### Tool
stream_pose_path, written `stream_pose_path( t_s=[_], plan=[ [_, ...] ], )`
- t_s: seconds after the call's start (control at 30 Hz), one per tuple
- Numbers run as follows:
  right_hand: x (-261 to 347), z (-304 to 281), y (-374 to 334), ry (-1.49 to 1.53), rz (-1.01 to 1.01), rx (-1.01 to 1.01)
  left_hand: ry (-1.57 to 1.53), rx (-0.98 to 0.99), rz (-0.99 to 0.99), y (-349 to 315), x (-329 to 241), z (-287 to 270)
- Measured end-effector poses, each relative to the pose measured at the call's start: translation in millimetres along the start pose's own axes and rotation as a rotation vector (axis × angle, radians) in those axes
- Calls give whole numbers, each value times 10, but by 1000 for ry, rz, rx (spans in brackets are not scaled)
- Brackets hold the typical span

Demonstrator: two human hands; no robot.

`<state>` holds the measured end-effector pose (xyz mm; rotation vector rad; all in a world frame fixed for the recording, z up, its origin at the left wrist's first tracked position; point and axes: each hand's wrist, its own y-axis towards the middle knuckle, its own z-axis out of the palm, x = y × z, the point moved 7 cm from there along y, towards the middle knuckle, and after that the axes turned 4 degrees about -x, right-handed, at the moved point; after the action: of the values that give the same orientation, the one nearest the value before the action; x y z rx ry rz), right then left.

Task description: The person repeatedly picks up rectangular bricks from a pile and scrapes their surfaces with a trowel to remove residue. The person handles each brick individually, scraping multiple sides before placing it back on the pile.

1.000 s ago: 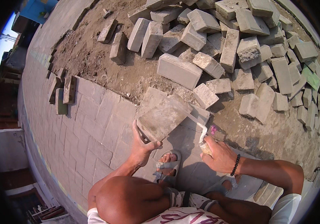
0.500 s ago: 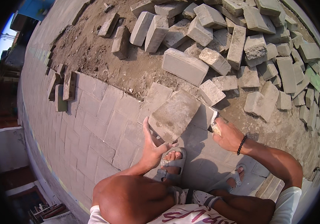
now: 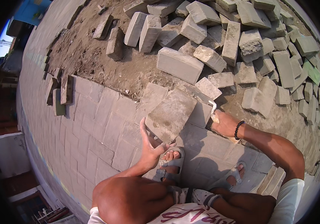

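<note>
My left hand point(image 3: 151, 149) is closed round the lower left edge of a grey paving block point(image 3: 171, 115), which is tilted up off the pavement with a broad, stained face showing. In my right hand point(image 3: 227, 125), just right of the block, is a trowel point(image 3: 214, 108). Its pale handle sits in my fist and its bent white neck points away from me. A thin grey blade seems to run left from the neck, behind the block's far corner, and blends with the ground. Under the block lie laid pavers point(image 3: 104, 127) meeting bare soil point(image 3: 126, 80).
A heap of loose paving blocks point(image 3: 232, 43) spreads over the soil from far middle to right. Several blocks point(image 3: 66, 91) stand at the left on the paving. My sandalled feet point(image 3: 173, 158) are close below the block, and more blocks point(image 3: 272, 181) lie by my right leg.
The trowel's neck has swung up and shows more clearly beside the block. My left hand keeps its hold on the block, and the whole view has shifted slightly.
</note>
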<state>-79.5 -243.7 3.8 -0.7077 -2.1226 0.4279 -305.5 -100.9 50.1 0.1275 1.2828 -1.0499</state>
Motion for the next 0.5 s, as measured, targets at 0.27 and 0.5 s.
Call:
stream_pose_path(
  t_s=[0.27, 0.5],
  plan=[
    [422, 576, -643, 6, -131, 180, 30, -53, -17, -32, 109, -147],
    [314, 113, -345, 57, -64, -7, 82, -164, -146, -48, 90, -318]
  ],
)
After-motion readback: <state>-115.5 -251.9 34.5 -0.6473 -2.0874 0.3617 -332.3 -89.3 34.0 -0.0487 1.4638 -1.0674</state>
